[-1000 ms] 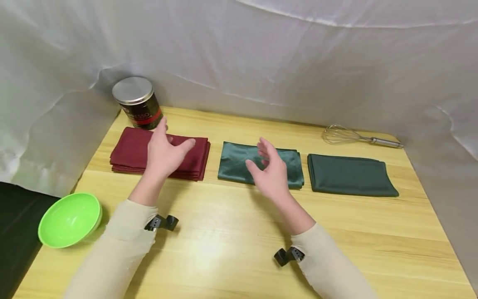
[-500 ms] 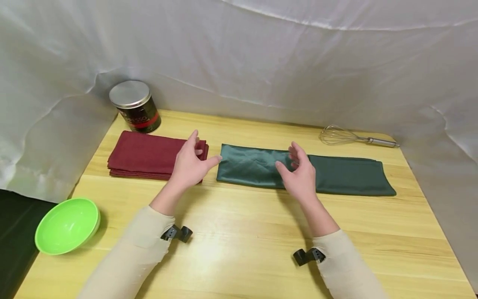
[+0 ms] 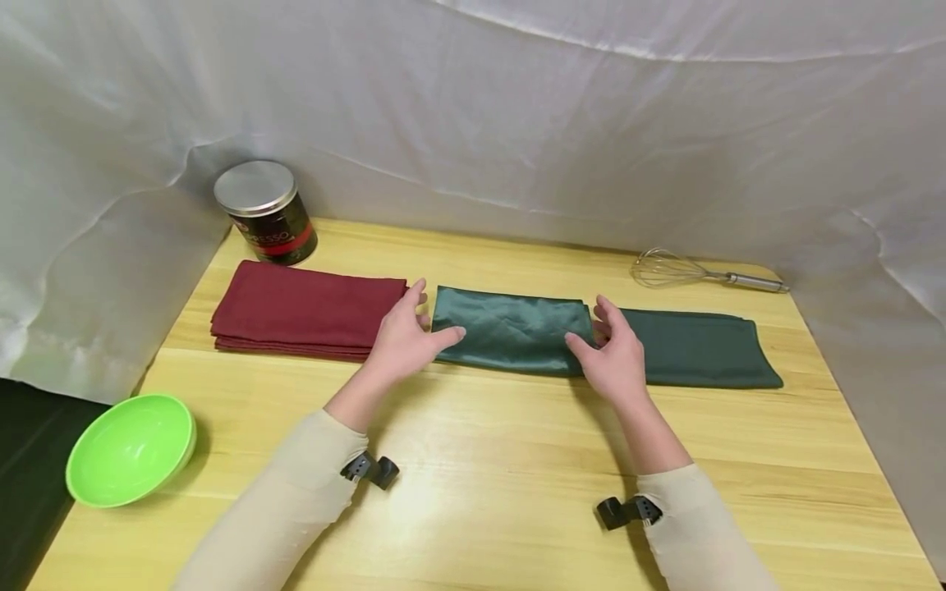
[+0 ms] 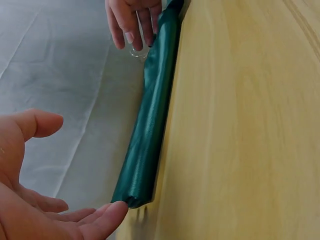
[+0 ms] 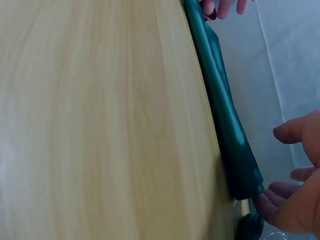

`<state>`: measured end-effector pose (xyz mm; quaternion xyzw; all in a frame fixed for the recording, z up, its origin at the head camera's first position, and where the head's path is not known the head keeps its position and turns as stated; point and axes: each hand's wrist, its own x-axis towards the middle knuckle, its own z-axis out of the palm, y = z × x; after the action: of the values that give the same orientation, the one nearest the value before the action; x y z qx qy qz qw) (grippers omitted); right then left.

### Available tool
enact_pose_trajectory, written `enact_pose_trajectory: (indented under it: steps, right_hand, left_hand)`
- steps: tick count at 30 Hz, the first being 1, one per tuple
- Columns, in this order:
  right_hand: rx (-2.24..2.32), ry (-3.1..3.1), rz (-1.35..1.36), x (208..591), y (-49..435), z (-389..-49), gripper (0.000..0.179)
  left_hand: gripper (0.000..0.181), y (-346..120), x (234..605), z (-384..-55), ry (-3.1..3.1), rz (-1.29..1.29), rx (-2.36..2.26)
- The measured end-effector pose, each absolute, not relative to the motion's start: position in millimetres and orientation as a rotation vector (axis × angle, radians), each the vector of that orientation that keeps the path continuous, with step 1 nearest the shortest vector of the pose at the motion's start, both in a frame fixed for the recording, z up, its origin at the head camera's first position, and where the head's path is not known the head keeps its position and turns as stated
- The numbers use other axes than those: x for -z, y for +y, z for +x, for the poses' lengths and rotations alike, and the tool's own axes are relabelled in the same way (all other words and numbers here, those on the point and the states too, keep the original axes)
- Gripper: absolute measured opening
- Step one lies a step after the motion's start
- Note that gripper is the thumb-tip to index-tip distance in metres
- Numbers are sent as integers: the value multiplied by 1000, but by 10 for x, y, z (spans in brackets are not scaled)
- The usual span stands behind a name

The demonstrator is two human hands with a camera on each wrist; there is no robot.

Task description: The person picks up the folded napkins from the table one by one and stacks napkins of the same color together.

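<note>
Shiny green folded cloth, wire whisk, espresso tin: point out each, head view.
Shiny green folded cloth (image 3: 512, 330): head view, middle of its top face.
Wire whisk (image 3: 714, 273): head view, neck where the wires converge.
Espresso tin (image 3: 275, 233): head view, dark side below the lid.

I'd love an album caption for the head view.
Left hand and right hand flank a shiny green cloth folded on a wooden table.

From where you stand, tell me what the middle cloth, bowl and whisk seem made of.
Middle cloth: fabric, probably satin, glossy, judging by the bright sheen over its creases.
Bowl: likely plastic, smooth and shiny, going by its even bright green and soft highlights.
Whisk: apparently metal, perhaps steel, with a polished look, from its thin silvery wires and gleaming handle.
</note>
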<state>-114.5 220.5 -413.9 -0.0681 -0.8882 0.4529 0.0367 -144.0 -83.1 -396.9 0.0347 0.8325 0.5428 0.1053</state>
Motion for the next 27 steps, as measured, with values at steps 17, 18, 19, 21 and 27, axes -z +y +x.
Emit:
enact_pose_trajectory:
  steps: [17, 18, 19, 21, 27]
  right_hand:
    - [-1435, -2833, -392, 4122, 2174, -1207, 80]
    - [-1484, -2809, -412, 4114, 2164, -1212, 81]
    - [-1536, -2783, -436, 4108, 2158, -1217, 83]
    - [-1644, -2728, -490, 4100, 2148, -1225, 85]
    - [-1766, -2662, -583, 4123, 2146, -1251, 81]
  left_hand:
    - [81, -694, 4087, -1509, 2463, -125, -1591]
    - [79, -685, 4092, -1510, 2463, -142, -1599]
    - [78, -675, 4101, -1514, 2461, -156, -1606]
    - [74, -661, 4116, -1521, 2455, -182, -1620]
    - [62, -631, 4153, -1540, 2382, -256, -1701]
